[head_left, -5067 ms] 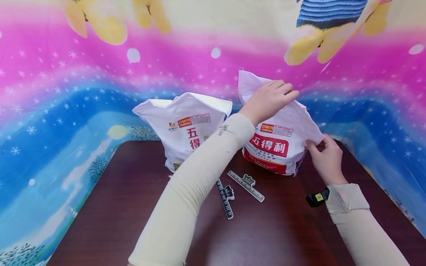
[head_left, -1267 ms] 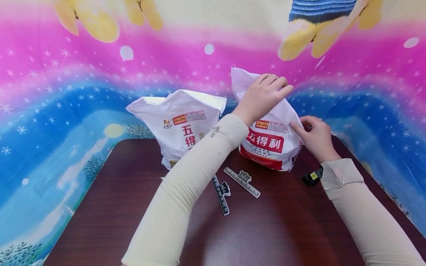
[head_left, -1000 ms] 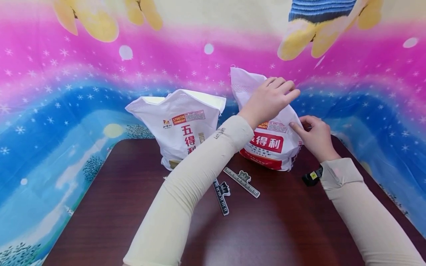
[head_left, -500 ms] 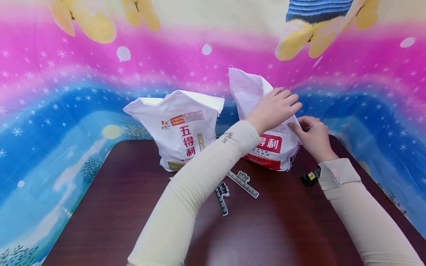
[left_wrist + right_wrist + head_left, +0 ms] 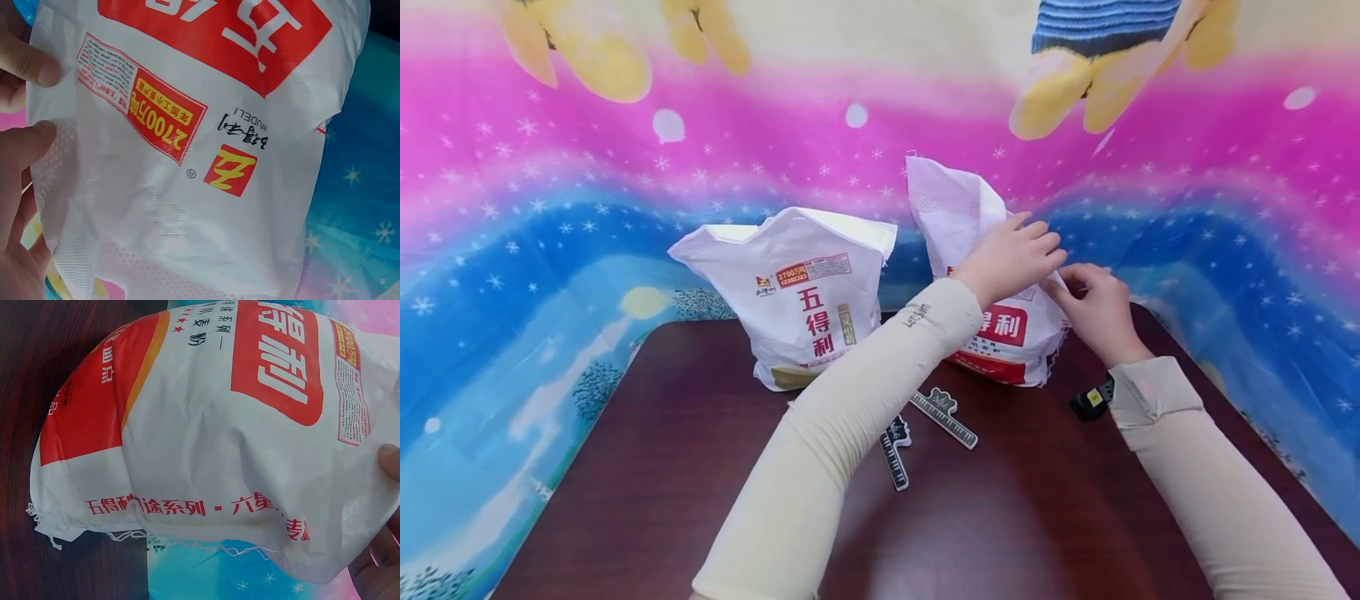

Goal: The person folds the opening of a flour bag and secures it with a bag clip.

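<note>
A white woven flour bag (image 5: 992, 367) with red print stands upright at the right of the table, its top leaning up and left. My left hand (image 5: 1015, 257) reaches across its front and pinches the right side of the upper part, thumb in front, as the left wrist view shows on the bag (image 5: 162, 219). Just below, my right hand (image 5: 1097, 308) pinches the bag's right edge, thumb in front and fingers behind; the right wrist view shows this thumb on the bag (image 5: 206, 437). The upper right corner is folded in, partly hidden by the hands.
A second white flour bag (image 5: 775, 308) stands to the left, its top open. Two piano-key patterned clips, a white one (image 5: 946, 421) and a black one (image 5: 893, 458), lie on the dark wooden table (image 5: 647, 467). A printed cloth (image 5: 775, 125) hangs behind.
The bag's upper right corner, which stuck out to the right, is now folded in. My right hand moved up and inward; my left hand slid down the bag's side toward it.
</note>
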The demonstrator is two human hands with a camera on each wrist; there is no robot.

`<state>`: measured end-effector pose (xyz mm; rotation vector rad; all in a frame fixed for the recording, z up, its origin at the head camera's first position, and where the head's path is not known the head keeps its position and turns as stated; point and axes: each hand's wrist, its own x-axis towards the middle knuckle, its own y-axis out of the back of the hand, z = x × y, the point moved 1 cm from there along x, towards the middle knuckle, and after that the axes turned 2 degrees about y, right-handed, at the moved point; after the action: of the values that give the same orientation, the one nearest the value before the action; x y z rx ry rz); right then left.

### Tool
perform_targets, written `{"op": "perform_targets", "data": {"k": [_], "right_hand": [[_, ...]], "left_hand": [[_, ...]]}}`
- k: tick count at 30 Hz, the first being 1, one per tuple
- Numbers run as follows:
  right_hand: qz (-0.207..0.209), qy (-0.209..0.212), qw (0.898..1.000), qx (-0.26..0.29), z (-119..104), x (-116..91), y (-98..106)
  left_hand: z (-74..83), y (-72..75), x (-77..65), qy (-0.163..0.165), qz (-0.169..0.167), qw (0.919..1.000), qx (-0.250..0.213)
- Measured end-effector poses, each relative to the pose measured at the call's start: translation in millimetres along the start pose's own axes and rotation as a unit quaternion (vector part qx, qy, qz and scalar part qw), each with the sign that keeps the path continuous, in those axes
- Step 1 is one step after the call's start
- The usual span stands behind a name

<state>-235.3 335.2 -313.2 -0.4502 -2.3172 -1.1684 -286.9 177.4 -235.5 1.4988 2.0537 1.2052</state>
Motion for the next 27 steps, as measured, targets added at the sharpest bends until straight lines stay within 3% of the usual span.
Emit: {"op": "perform_targets", "data": {"k": [10, 17, 27], "right_hand": [[0.009, 0.031, 0.999, -0.013, -2.2, 2.6, -1.0], [-0.007, 0.038, 0.999, -0.008, 0.2, -3.3, -1.7], [-0.021, 0.027, 0.999, 0.001, 2.1, -3.7, 1.8]], "left_hand": [[-1.7, -2.2, 1.2, -0.012, -0.013, 0.9997, 0.016], [-0.6, -5.7, -0.5, -0.014, -0.021, 0.9997, 0.007], [-14.0, 2.3, -3.7, -0.002, -0.037, 0.9992, -0.015]]}}
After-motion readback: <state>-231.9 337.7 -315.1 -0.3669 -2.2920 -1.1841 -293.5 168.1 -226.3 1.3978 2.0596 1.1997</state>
